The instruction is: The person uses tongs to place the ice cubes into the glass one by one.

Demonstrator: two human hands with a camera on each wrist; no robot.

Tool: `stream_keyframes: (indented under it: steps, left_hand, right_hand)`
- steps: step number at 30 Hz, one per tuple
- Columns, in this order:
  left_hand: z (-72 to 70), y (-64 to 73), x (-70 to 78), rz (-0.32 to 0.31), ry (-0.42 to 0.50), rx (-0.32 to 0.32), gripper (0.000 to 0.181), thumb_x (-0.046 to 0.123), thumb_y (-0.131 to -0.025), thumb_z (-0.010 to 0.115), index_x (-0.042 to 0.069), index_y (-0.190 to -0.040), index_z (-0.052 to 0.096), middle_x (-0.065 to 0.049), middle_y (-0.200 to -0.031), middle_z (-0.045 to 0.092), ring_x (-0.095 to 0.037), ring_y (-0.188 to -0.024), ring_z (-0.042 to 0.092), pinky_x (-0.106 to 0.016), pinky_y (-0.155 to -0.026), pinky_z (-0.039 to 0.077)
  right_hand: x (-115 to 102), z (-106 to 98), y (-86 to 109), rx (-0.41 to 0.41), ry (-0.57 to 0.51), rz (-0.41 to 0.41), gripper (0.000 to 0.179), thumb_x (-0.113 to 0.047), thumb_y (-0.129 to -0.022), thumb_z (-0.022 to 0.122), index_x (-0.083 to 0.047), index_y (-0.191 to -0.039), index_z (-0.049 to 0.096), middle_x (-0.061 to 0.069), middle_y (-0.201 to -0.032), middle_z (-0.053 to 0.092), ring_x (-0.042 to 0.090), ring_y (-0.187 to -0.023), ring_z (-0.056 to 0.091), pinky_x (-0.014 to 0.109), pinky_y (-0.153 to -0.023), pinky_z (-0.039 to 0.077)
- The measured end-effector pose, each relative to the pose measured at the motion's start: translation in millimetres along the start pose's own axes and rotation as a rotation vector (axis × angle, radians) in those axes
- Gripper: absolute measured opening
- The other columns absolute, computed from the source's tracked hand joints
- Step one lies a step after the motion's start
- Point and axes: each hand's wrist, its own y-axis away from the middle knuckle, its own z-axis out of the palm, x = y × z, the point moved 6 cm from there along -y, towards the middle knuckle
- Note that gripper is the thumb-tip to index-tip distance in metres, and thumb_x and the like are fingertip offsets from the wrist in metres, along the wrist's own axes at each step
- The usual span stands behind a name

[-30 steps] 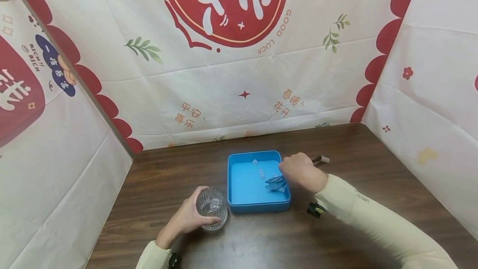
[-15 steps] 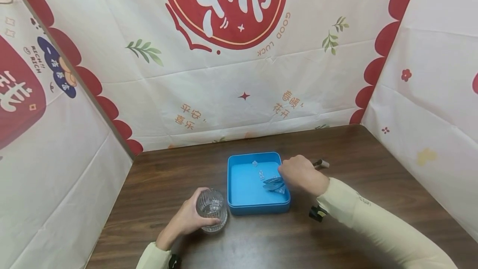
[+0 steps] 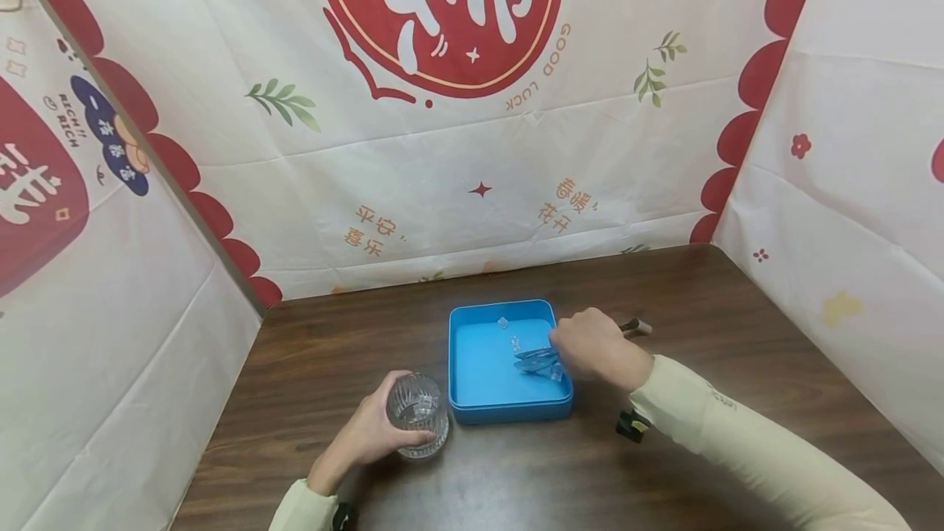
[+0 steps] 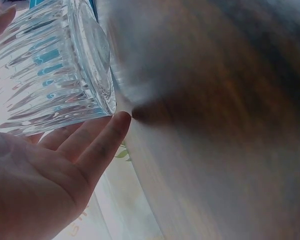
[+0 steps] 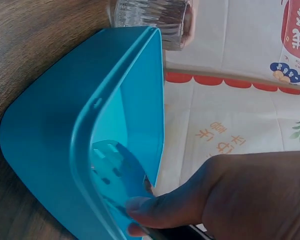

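My left hand (image 3: 369, 431) grips a clear ribbed glass (image 3: 418, 416) standing on the table just left of a blue square box (image 3: 509, 413). In the left wrist view the thumb and fingers curl round the glass (image 4: 50, 65). My right hand (image 3: 599, 347), at the box's right wall, holds metal tongs (image 3: 537, 362) whose slotted heads reach down inside. A clear ice cube (image 3: 556, 373) lies right at the tong heads. Farther back in the box are another clear cube (image 3: 503, 323) and a small clear piece (image 3: 515, 342). The right hand's palm hides the middle of the tongs.
The dark wooden table (image 3: 332, 351) runs back to a printed white cloth (image 3: 428, 146) hanging behind. More printed cloth stands along the left and right sides. The tongs' rear end (image 3: 637, 326) sticks out past the right hand over the table.
The tong heads have shifted slightly left within the box, with the right hand dipping a little. The left hand and the glass stay in place.
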Motion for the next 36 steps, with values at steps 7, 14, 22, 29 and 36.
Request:
stream_keyframes:
  steps: [7, 14, 22, 29, 36]
  left_hand:
    - [-0.3, -0.3, 0.1, 0.021, 0.012, 0.011, 0.091, 0.045, -0.061, 0.093, 0.018, -0.133, 0.045, -0.007, -0.108, 0.067, -0.02, -0.094, 0.064, -0.04, -0.082, 0.051]
    - [-0.1, -0.2, -0.9, 0.015, 0.017, 0.008, 0.09, 0.044, -0.061, 0.093, 0.018, -0.133, 0.045, -0.007, -0.108, 0.066, -0.019, -0.093, 0.064, -0.04, -0.082, 0.051]
    - [0.0, -0.3, -1.8, 0.017, 0.011, 0.008, 0.09, 0.045, -0.061, 0.093, 0.019, -0.133, 0.045, -0.006, -0.108, 0.066, -0.019, -0.094, 0.063, -0.041, -0.082, 0.051]
    - [-0.5, -0.3, -2.1, 0.013, 0.008, 0.002, 0.091, 0.046, -0.062, 0.092, 0.018, -0.134, 0.044, -0.007, -0.109, 0.066, -0.02, -0.095, 0.063, -0.041, -0.082, 0.051]
    - [-0.8, -0.1, -1.7, 0.022, 0.007, 0.008, 0.09, 0.047, -0.061, 0.092, 0.019, -0.134, 0.045, -0.006, -0.109, 0.066, -0.019, -0.094, 0.063, -0.041, -0.081, 0.052]
  right_hand:
    - [4, 3, -2.8, 0.01, -0.021, 0.006, 0.02, -0.031, -0.088, 0.073, -0.012, -0.083, 0.069, -0.001, -0.055, 0.045, 0.014, -0.045, 0.041, 0.025, -0.044, 0.033]
    - [5, 4, -2.6, 0.1, -0.067, -0.033, 0.018, -0.033, -0.088, 0.074, -0.015, -0.093, 0.073, -0.004, -0.058, 0.048, 0.011, -0.045, 0.039, 0.023, -0.044, 0.031]
    - [8, 10, -2.9, 0.148, -0.134, -0.043, 0.017, -0.031, -0.088, 0.074, -0.018, -0.099, 0.073, -0.007, -0.057, 0.046, 0.009, -0.045, 0.038, 0.022, -0.044, 0.03]
    - [11, 15, -1.8, 0.169, -0.215, -0.034, 0.022, -0.03, -0.089, 0.073, -0.016, -0.107, 0.073, -0.008, -0.056, 0.045, 0.008, -0.044, 0.037, 0.022, -0.043, 0.031]
    - [16, 21, -0.1, 0.215, -0.279, -0.014, 0.027, -0.029, -0.089, 0.073, -0.015, -0.112, 0.074, -0.007, -0.062, 0.056, 0.006, -0.044, 0.038, 0.021, -0.044, 0.033]
